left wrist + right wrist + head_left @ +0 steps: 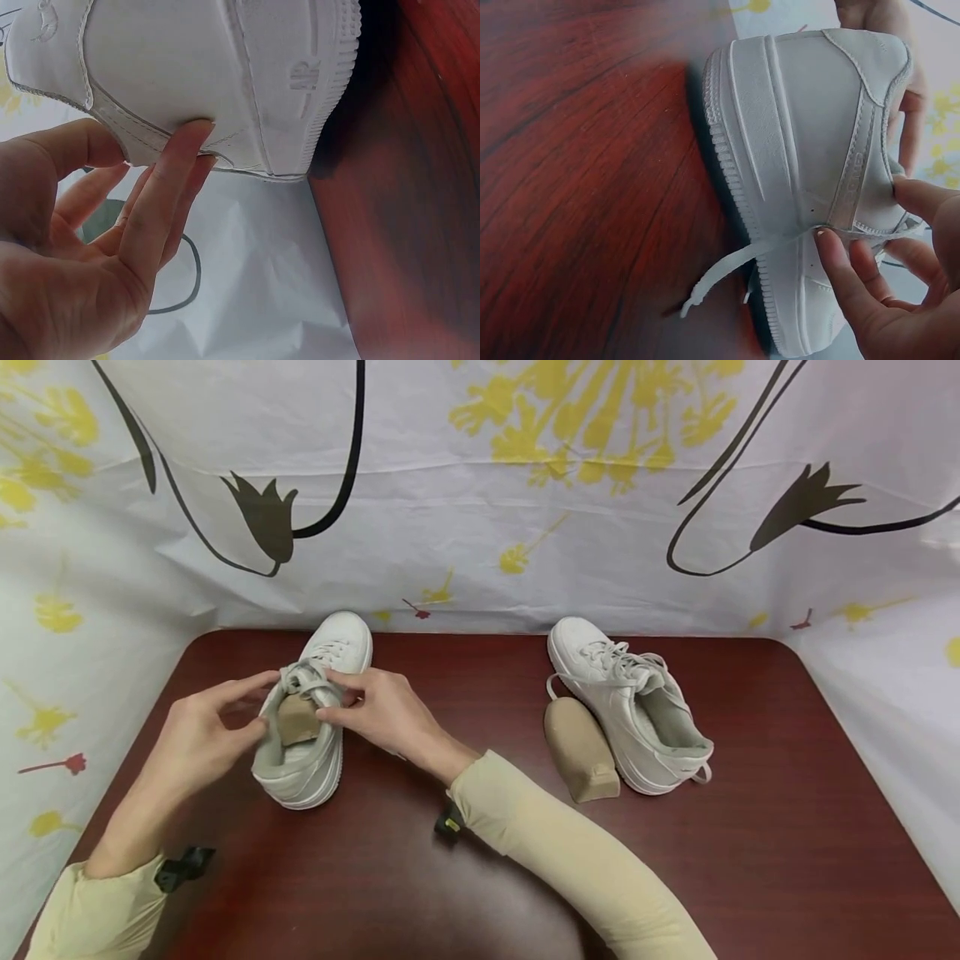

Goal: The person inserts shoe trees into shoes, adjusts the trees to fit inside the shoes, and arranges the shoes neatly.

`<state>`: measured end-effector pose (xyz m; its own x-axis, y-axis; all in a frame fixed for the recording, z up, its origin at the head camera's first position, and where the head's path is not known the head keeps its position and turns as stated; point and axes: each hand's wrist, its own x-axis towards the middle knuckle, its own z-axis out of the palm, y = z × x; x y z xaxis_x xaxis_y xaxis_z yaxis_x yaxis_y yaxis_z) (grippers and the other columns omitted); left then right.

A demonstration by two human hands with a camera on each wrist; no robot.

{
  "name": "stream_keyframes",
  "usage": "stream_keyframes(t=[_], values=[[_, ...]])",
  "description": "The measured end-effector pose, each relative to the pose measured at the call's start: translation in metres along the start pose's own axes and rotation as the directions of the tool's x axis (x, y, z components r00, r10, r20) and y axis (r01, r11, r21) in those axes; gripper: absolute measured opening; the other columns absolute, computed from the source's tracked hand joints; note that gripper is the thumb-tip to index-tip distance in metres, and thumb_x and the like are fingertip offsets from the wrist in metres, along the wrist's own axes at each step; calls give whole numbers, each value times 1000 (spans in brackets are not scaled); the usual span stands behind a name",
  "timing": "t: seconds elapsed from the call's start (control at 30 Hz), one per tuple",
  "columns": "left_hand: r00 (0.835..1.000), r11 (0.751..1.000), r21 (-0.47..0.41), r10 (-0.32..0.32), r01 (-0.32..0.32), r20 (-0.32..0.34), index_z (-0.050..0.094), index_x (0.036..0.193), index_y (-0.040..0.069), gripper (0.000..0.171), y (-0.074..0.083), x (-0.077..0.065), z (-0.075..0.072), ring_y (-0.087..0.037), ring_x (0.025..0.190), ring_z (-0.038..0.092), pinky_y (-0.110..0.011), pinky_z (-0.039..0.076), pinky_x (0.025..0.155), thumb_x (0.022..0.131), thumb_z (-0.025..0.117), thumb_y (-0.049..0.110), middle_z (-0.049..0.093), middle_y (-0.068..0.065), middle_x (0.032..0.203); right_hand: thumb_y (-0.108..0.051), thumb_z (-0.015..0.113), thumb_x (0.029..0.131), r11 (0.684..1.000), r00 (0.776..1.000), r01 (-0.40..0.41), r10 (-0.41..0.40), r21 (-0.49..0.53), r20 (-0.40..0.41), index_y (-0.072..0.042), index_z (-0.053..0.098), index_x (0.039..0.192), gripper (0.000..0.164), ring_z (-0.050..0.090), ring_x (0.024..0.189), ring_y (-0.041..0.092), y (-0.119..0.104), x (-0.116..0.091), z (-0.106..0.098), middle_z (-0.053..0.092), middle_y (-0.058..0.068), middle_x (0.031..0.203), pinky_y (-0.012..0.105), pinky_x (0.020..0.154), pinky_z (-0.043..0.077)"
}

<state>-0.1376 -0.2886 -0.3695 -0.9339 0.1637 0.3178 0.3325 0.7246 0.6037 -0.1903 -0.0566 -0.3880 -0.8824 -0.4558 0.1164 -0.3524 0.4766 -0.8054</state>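
Note:
A white sneaker (347,633) stands on the left of the table, toe away from me. A tan shoe insert (297,720) sits inside it, its front part hidden under the tongue and laces. At the left side of the opening, my left hand (197,742) grips the collar, fingertips on the outer side (169,52). My right hand (393,712) pinches the opposite edge near the laces, thumb at the rim beside the insert, fingers along the outside. In the right wrist view, a loose lace (731,262) hangs down the sneaker's side.
To the right stands a second white sneaker (573,647), laces loosened. A second tan insert (576,747) lies against its left side. The dark red table (780,827) meets a white, flower-printed cloth (420,543) at the back and sides.

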Motion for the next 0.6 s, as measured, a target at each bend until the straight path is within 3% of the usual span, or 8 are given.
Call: stream_keyframes(t=[0.6], values=[[1000, 1000, 7, 15, -15, -12, 66, 130, 8, 57, -7, -3, -10, 21, 87, 54, -8, 42, 66, 77, 70, -12, 72, -17, 102, -39, 78, 85, 1000, 1000, 19, -19, 7, 14, -28, 62, 136, 54, 47, 56, 2, -2, 10, 12, 61, -16, 79, 18, 51, 41]])
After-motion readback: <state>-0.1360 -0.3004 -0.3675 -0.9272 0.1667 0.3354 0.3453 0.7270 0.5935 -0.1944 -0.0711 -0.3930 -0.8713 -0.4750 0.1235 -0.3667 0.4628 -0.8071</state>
